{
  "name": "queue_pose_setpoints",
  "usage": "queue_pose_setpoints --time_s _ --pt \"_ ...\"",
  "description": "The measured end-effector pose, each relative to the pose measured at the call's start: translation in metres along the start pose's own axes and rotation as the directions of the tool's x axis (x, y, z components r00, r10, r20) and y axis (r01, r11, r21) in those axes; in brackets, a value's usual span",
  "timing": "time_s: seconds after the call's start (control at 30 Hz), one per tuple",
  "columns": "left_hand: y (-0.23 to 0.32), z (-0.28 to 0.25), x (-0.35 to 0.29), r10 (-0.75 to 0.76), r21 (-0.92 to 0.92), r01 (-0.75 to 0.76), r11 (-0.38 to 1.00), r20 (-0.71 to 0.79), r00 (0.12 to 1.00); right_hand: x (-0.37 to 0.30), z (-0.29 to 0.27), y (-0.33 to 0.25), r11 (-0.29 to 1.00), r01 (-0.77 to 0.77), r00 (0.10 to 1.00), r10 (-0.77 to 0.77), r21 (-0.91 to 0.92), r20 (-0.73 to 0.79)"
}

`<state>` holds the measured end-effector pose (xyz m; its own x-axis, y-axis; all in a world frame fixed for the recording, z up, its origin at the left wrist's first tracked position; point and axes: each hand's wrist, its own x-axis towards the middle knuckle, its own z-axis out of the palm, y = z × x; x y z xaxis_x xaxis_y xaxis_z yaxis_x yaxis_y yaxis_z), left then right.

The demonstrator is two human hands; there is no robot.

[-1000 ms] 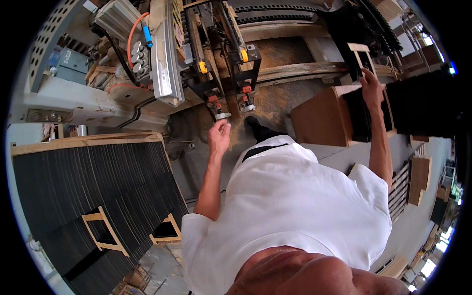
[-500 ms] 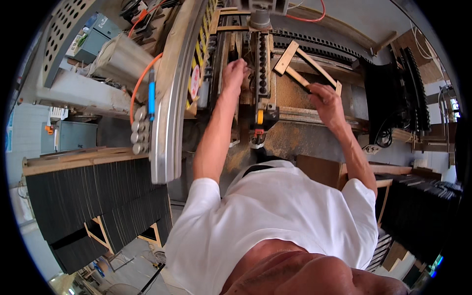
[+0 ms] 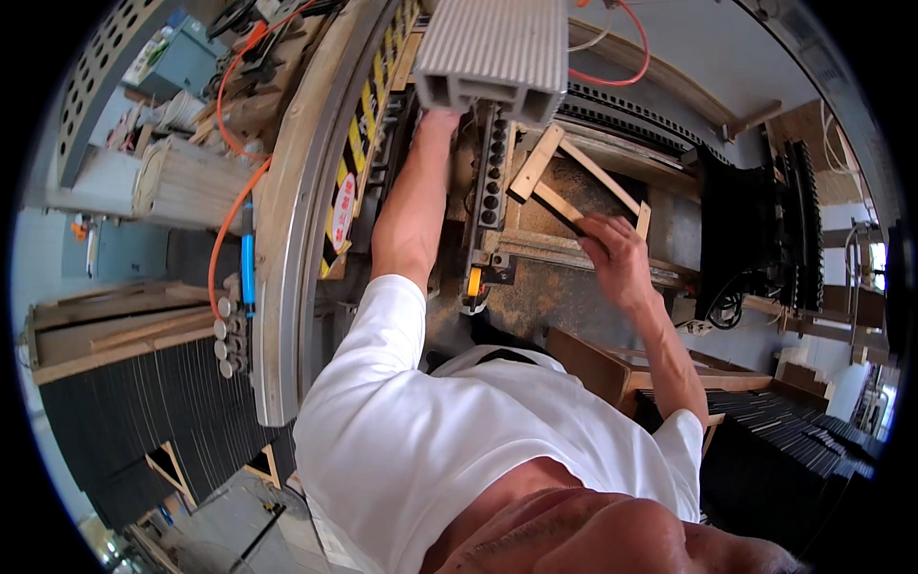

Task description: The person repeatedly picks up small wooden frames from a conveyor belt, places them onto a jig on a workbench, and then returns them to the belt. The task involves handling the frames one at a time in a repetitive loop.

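My right hand grips the near corner of a small rectangular wooden frame, its fingers bent over the wood. The pale frame is tilted above the machine bed, with a dark side face showing on one rail. My left arm reaches forward along the machine, and my left hand is partly under a grey ribbed metal beam. Its fingers are hidden, so what they touch or hold does not show. Just right of that hand runs a narrow metal bar with a row of round dark holes.
A long metal rail with yellow-black warning stripes stands left of my arm. Stacks of black panels lie at the lower left, more at right. A black cable chain hangs at right. An orange hose curves nearby; sawdust covers the floor.
My left hand has moved forward, and its fingers have gone out of sight under the ribbed beam, which now fills more of the view. My right hand still holds the wooden frame.
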<state>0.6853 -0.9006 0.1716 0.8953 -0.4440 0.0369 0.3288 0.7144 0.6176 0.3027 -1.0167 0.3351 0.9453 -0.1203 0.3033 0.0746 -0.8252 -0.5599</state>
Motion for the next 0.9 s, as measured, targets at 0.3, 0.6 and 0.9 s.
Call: queue_pose_setpoints --time_s 0.3,0.6,0.9 --pt "0.030 -0.015 -0.253 -0.261 0.093 0.324 0.941 -0.406 0.875 0.102 0.105 -0.003 0.933 0.359 0.932 -0.357 -0.030 0.070" --pt "0.085 0.004 -0.484 -0.220 0.173 0.385 0.906 -0.587 0.779 0.181 0.204 0.011 0.793 0.488 0.873 -0.444 -0.366 0.201" --pt "0.090 -0.036 -0.537 -0.201 -0.023 0.266 0.964 -0.718 0.666 0.257 0.216 0.015 0.619 0.509 0.858 -0.422 -0.598 0.293"
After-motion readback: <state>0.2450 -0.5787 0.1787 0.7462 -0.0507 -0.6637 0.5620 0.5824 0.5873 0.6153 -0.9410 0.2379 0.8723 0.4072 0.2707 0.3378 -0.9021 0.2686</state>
